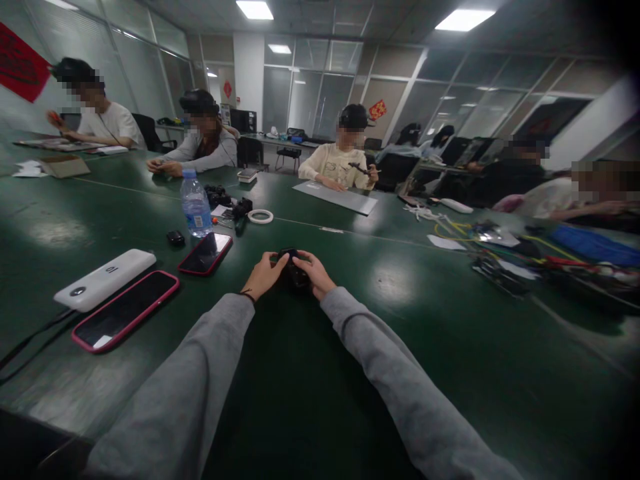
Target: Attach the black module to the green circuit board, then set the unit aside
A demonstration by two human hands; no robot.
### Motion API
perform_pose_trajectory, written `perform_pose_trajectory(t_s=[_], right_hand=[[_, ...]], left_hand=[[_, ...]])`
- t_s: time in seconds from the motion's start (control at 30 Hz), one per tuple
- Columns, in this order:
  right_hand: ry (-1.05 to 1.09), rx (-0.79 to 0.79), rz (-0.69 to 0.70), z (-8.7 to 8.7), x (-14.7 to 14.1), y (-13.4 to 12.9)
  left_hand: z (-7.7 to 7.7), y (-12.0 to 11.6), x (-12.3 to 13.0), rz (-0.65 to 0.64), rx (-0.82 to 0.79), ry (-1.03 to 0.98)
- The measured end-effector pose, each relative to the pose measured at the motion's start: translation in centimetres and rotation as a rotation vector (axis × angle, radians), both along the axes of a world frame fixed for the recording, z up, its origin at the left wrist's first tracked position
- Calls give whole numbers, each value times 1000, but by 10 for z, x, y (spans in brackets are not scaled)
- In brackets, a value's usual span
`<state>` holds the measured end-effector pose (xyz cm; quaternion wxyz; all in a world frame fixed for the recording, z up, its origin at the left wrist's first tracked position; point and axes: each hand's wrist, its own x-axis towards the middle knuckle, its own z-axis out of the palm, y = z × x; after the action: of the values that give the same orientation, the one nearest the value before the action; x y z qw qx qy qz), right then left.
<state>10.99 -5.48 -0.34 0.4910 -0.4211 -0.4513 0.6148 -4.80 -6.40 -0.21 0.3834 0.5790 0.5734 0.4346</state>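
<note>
A small black device [296, 272] is held between my two hands over the green table [310, 373], near the middle of the view. My left hand [264, 274] grips its left side, thumb toward the top. On the right side, my right hand [314, 271] has its thumb on the upper face and its fingers curled round the edge. The device's details are too dark to make out. To the left lie a phone with a red edge [206, 253], a larger phone in a pink case [127, 312] and a white power bank [106, 279].
A water bottle [196, 207] stands behind the nearer black phone, beside a small black case [175, 238]. A tape roll [261, 216] lies beyond my hands. Tangled cables and tools [505, 247] cover the right side. Several people sit around the table.
</note>
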Motion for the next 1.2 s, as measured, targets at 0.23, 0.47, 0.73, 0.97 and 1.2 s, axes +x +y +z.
perform_pose_trajectory(t_s=[0.23,0.47,0.73,0.97,1.2], right_hand=[[102,26,-102,-7,-1,7],[107,53,-89,-7,-2,6],[121,32,-9,-6,-1,4],[60,44,9,-10,-2,5],[-284,692,-315,96,26,-12]], left_hand=[[-9,8,3,-86,-50,-123],[-1,0,4,-137,-78,-249],[6,-2,0,-88,-89,-361],[10,-4,0,-109,-105,-420],[2,0,-5,-113,-97,-419]])
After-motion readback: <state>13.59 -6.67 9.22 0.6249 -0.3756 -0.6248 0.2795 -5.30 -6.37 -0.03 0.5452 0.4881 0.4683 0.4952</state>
